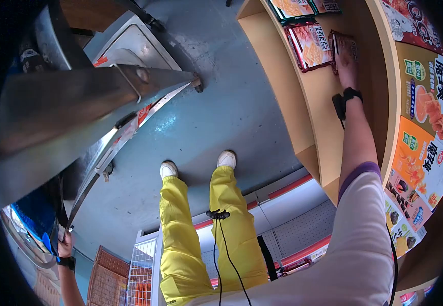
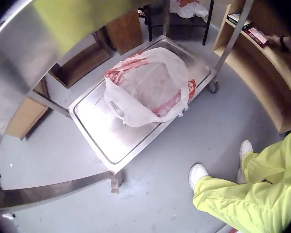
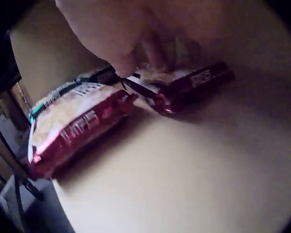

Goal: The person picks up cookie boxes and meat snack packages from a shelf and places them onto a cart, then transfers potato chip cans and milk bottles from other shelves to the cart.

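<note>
Gripping a dark red snack packet (image 1: pixel 353 45) on the curved shelf (image 1: pixel 328 122), the right hand (image 1: pixel 346 65) is bending its fingers over the wrapper; a matching red packet (image 1: pixel 310 47) is lying just beside it on the shelf, with green-edged packets (image 1: pixel 293 9) lying past that one. Spreading light pressure across the wrapper should work better than pinching one corner, since the contents look brittle; holding it level should help its edge clear its neighbour. The wrappers are looking glossy and crinkled, squarish and softly puffed; the shelf is showing smooth, pale wood-like board. Well apart from the shelf, the left hand (image 1: pixel 65 247) is sitting beside a metal frame, its finger state impossible to tell; a thin, crumpled plastic bag (image 2: pixel 131 109) is slumping on a shiny metal tray (image 2: pixel 94 133) across the floor from the shelf.
</note>
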`<state>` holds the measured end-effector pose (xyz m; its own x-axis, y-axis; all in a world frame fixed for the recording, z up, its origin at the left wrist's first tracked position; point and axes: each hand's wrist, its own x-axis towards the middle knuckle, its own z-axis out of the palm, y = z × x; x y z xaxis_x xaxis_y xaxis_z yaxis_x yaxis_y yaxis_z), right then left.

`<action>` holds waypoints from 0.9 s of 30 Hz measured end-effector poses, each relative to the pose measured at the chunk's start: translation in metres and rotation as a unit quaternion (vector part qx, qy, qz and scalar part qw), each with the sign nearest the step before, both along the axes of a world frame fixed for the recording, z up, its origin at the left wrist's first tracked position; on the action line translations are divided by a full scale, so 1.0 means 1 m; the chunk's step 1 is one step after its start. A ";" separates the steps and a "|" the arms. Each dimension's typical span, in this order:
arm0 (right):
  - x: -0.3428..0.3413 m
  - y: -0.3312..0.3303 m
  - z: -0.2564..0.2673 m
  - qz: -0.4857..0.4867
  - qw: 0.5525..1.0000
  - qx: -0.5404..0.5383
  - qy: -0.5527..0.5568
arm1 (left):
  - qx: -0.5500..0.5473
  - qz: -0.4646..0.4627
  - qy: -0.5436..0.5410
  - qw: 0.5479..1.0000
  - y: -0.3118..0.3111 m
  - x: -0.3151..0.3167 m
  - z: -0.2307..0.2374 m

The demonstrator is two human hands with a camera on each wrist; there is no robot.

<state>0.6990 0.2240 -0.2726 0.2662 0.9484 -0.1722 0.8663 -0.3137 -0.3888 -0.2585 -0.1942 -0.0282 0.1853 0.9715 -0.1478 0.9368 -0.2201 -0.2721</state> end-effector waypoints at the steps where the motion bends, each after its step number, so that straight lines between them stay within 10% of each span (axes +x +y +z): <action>1: -0.010 0.004 0.008 0.034 0.998 0.044 -0.015 | -0.003 -0.003 -0.007 1.000 0.001 0.000 0.000; 17: -0.029 0.027 -0.032 0.086 0.980 0.064 0.165 | 0.100 -0.080 0.032 0.991 0.040 0.052 0.013; 27: -0.005 -0.104 -0.017 0.131 0.982 0.123 0.051 | 0.099 -0.090 0.035 0.990 0.062 0.077 0.014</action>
<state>0.6938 0.1205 -0.2900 0.0006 0.9983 0.0584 0.8571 0.0295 -0.5143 -0.1815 -0.1321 -0.0140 0.3541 0.9349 0.0248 0.8648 -0.3173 -0.3891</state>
